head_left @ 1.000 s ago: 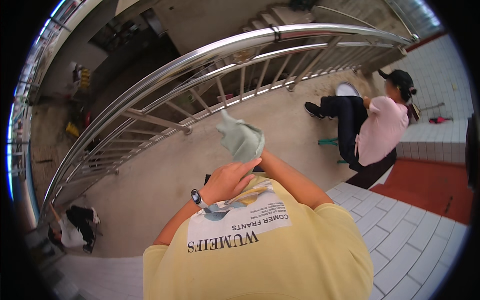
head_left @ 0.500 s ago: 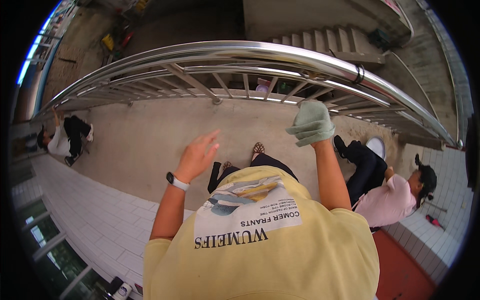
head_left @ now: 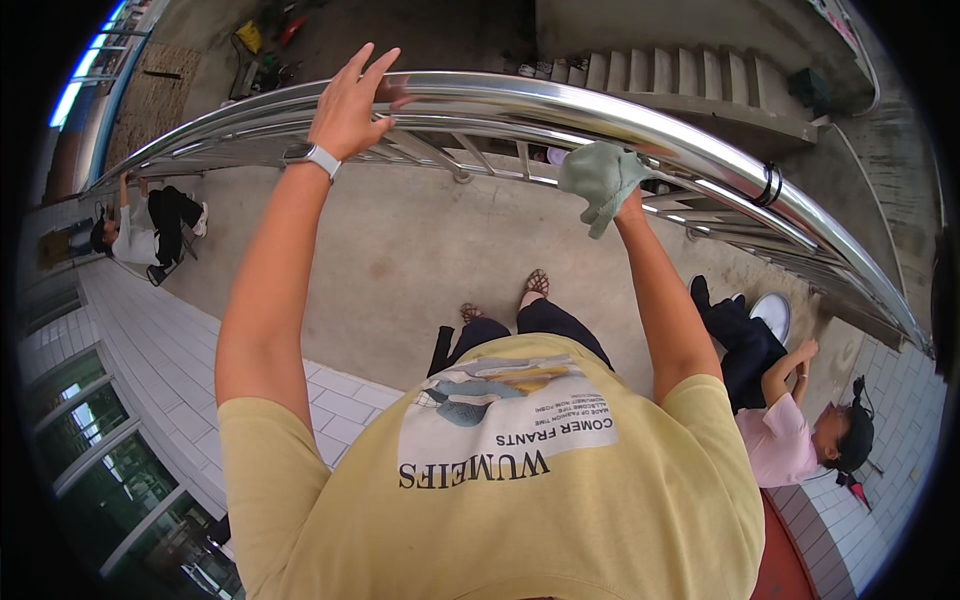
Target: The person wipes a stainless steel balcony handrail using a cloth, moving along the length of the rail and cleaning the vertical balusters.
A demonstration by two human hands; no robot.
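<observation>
A polished metal railing (head_left: 560, 97) curves across in front of me. My left hand (head_left: 350, 105), with a watch on its wrist, reaches to the top rail at left of centre. Its fingers are stretched apart and empty; whether the palm touches the metal I cannot tell. A grey-green cloth (head_left: 600, 180) is draped over my right hand (head_left: 630, 205), hiding most of the fingers. That hand grips the cloth close to the lower rail, right of centre.
At the right sits a person in pink (head_left: 785, 445), beside a round pale basin (head_left: 771, 318). Another person in white (head_left: 135, 235) is at the far left by the railing. Concrete stairs (head_left: 690, 85) lie beyond the rail; a white-tiled surface (head_left: 190, 360) runs along the left.
My left hand has moved up and away from me, from over the floor to the top rail. The cloth in my right hand has come nearer the rails and changed its folds.
</observation>
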